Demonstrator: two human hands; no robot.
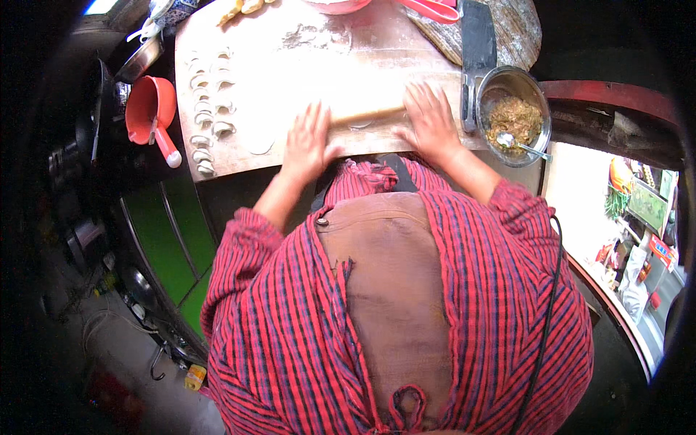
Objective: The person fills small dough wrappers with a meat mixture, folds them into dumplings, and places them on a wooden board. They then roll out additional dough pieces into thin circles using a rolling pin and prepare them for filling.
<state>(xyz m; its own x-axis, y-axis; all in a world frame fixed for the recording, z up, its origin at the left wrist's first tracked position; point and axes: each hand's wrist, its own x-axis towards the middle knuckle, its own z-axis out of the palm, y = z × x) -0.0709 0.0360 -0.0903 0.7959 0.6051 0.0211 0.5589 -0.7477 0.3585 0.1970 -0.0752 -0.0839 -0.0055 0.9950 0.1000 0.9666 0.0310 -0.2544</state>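
Observation:
A wooden rolling pin [367,113] lies across the floured board [348,142] between my hands. My left hand [309,136] presses flat on its left end, fingers spread. On its right end rests my right hand [430,119], palm down. Part of a thin dough wrapper [361,126] shows at the pin's near side. Another flat wrapper [260,142] lies left of my left hand. Folded dumplings [203,119] stand in two rows along the board's left side. At the right, a metal bowl [545,117] holds minced filling [514,118] and a spoon [508,140]. Glare hides the board's middle.
A cleaver [478,41] lies beside the bowl, near a round wooden board [516,32]. A red plastic dipper [149,109] is left of the board. At the far edge are a red container [340,5] and pieces of light brown food [239,10].

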